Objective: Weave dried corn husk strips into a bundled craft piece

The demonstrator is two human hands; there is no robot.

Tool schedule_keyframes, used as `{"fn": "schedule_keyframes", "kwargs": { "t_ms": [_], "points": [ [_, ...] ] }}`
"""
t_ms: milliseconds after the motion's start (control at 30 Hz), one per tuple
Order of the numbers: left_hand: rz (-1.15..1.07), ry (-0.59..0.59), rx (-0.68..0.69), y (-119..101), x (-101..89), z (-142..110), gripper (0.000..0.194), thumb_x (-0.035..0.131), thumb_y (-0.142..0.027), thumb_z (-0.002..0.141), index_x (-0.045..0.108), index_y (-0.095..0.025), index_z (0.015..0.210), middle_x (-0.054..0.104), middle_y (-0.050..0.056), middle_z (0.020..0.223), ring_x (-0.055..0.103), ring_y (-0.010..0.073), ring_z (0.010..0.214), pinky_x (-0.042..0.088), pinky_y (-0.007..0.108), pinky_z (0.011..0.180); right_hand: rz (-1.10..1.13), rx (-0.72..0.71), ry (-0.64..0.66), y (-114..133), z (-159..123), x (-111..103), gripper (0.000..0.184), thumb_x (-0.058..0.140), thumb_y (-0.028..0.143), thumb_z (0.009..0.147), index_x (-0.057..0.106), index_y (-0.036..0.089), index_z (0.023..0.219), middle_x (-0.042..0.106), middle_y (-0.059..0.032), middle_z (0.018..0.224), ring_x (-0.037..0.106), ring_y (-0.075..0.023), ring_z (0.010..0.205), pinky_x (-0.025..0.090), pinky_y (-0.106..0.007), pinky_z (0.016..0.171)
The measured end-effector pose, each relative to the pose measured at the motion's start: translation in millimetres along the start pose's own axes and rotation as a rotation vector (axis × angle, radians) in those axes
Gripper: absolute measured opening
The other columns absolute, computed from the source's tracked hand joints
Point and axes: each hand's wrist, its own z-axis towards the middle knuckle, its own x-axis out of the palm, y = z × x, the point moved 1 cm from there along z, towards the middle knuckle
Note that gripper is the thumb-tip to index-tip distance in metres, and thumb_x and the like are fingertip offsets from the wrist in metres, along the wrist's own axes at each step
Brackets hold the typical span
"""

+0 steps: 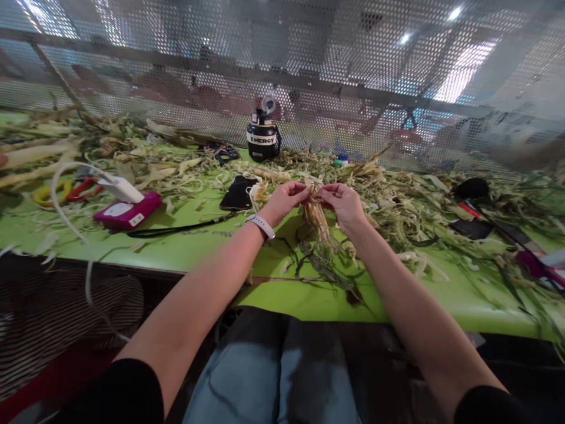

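Note:
Both of my hands meet above the green table (185,250), a little past its near edge. My left hand (286,200), with a white watch band on the wrist, pinches the top of a bundle of dry straw-coloured husk strips (318,221). My right hand (344,203) grips the same bundle from the other side. The strips hang down from my fingers toward the table. Loose husk scraps (397,206) lie all around the hands.
A black phone (237,193) lies just left of my hands, a black jar (263,138) behind it. A pink box with a white charger (128,211) and scissors (77,189) sit at left. A perforated metal screen (309,70) closes the far side. More tools lie at right.

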Motion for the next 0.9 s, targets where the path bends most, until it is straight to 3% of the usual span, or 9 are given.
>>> {"fn": "schedule_keyframes", "kwargs": {
  "t_ms": [400, 900],
  "points": [
    [-0.008, 0.015, 0.013, -0.5, -0.2, 0.0, 0.022, 0.074, -0.027, 0.068, 0.06, -0.014, 0.079, 0.064, 0.001, 0.078, 0.054, 0.0082, 0.067, 0.043, 0.025, 0.07, 0.037, 0.014, 0.058, -2.0, -0.1, -0.7, 0.029, 0.08, 0.036, 0.055, 0.065, 0.018, 0.072, 0.067, 0.0012, 0.069, 0.061, -0.0109, 0.064, 0.052, -0.027, 0.066],
    [-0.017, 0.084, 0.023, 0.0, 0.4, 0.4, 0.03, 0.075, -0.032, 0.066, 0.062, -0.013, 0.086, 0.065, 0.003, 0.083, 0.055, 0.0092, 0.072, 0.044, 0.025, 0.072, 0.022, 0.023, 0.046, -0.9, -0.9, -0.1, 0.033, 0.081, 0.034, 0.051, 0.064, 0.017, 0.073, 0.067, 0.0014, 0.067, 0.061, -0.0123, 0.063, 0.052, -0.029, 0.069]
  ]
}}
